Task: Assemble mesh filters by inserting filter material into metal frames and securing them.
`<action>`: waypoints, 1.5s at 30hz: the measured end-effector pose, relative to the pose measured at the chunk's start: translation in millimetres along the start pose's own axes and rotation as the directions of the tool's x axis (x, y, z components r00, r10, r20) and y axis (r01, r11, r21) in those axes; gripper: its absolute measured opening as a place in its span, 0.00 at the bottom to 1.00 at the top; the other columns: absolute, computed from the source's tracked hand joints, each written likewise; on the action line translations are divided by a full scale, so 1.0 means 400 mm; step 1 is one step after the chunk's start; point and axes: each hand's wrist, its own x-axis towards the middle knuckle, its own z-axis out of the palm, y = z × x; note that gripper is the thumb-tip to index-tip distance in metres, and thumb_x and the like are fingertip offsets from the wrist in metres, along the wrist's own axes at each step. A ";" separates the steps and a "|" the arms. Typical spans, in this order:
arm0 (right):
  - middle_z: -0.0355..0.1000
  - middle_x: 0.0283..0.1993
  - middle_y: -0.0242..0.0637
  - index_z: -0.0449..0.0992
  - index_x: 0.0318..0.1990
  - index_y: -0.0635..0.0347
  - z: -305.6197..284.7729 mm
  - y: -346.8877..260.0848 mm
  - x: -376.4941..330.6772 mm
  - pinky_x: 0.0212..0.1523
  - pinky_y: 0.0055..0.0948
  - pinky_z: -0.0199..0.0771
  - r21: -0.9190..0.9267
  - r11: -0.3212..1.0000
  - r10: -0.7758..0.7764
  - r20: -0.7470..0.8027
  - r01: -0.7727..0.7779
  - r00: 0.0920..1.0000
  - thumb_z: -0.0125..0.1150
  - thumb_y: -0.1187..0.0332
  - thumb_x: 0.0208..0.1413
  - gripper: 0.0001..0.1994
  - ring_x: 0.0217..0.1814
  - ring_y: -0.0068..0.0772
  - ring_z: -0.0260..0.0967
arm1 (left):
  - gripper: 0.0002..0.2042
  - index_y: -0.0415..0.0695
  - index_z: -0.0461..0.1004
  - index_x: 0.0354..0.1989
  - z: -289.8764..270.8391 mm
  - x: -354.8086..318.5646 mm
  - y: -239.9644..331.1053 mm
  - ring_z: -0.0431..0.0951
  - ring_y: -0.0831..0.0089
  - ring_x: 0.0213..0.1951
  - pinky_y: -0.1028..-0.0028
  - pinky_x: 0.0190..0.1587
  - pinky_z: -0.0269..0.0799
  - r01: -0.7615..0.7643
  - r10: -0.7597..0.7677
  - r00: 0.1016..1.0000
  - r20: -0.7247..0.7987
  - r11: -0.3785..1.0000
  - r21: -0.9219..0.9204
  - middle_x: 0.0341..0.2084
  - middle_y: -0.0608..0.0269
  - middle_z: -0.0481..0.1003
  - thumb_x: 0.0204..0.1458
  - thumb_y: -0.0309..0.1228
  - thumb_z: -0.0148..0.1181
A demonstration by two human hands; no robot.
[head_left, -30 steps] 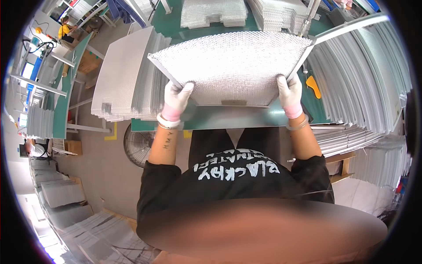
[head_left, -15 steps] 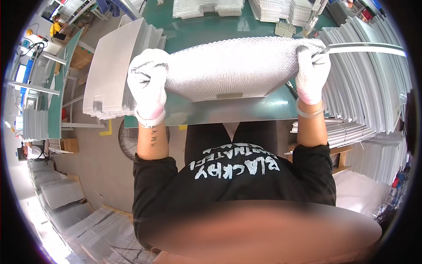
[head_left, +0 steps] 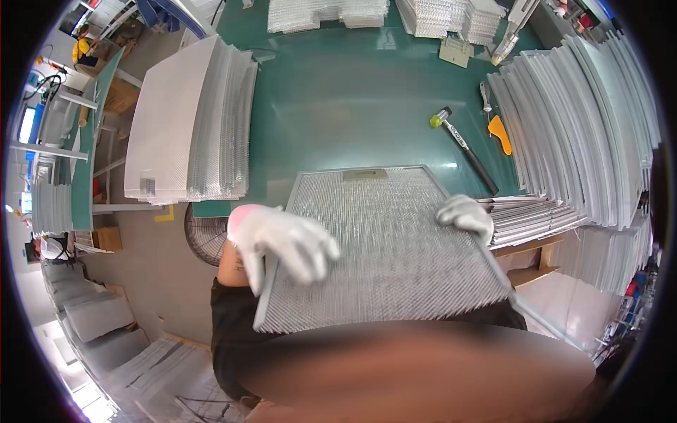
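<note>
I look down on a green table (head_left: 338, 106) in a workshop, grey floor at the left of the frame. A stack of mesh sheets (head_left: 187, 123) stands at the upper left, a fanned stack of framed panels (head_left: 585, 120) fills the right, and smaller piles (head_left: 328, 13) lie along the top edge. A mallet (head_left: 462, 144) and an orange scraper (head_left: 499, 132) lie right of centre.

A mesh filter (head_left: 391, 247) in a metal frame sits in the lower centre, its near edge over my body, its far edge with a small tab pointing up the frame. Its long axis runs left to right, roughly level.

My left hand (head_left: 282, 243), in a white glove, is clamped over the filter's left edge. My right hand (head_left: 465, 213), gloved too, grips the right edge, fingers curled.

Bare green surface lies open above the filter's far edge; the right stack crowds close beside my right hand.
</note>
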 end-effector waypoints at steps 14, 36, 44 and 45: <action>0.75 0.35 0.44 0.65 0.39 0.57 0.027 -0.056 -0.020 0.31 0.37 0.74 -0.233 0.969 0.095 0.035 -0.084 0.995 0.60 0.64 0.56 0.11 0.34 0.40 0.75 | 0.33 0.39 0.52 0.69 -0.074 -0.003 -0.262 0.42 0.49 0.72 0.55 0.72 0.41 0.833 -0.810 0.485 -0.329 0.314 0.455 0.70 0.50 0.50 0.62 0.50 0.45; 0.74 0.30 0.46 0.67 0.32 0.60 0.005 -0.024 0.086 0.36 0.34 0.76 -0.134 0.979 0.154 0.010 -0.152 0.988 0.64 0.60 0.51 0.14 0.30 0.42 0.74 | 0.26 0.36 0.71 0.55 -0.085 -0.016 0.062 0.77 0.49 0.47 0.53 0.50 0.72 0.447 -0.411 0.875 -0.254 0.888 0.104 0.45 0.44 0.76 0.55 0.45 0.61; 0.76 0.39 0.40 0.70 0.48 0.69 -0.004 0.070 0.145 0.42 0.28 0.73 -0.195 0.736 0.579 -0.314 -0.648 0.752 0.75 0.57 0.46 0.29 0.39 0.29 0.74 | 0.06 0.37 0.71 0.36 0.053 0.059 0.073 0.75 0.67 0.32 0.67 0.32 0.71 0.398 0.672 0.333 -0.661 0.535 0.745 0.33 0.55 0.74 0.51 0.23 0.60; 0.74 0.48 0.42 0.68 0.54 0.71 -0.017 0.114 0.090 0.48 0.30 0.73 -0.274 0.700 0.597 -0.283 -0.660 0.750 0.74 0.63 0.46 0.31 0.46 0.29 0.72 | 0.06 0.36 0.70 0.37 0.038 0.063 0.059 0.75 0.67 0.34 0.68 0.36 0.72 0.475 0.712 0.234 -0.662 0.511 0.717 0.33 0.55 0.75 0.51 0.20 0.57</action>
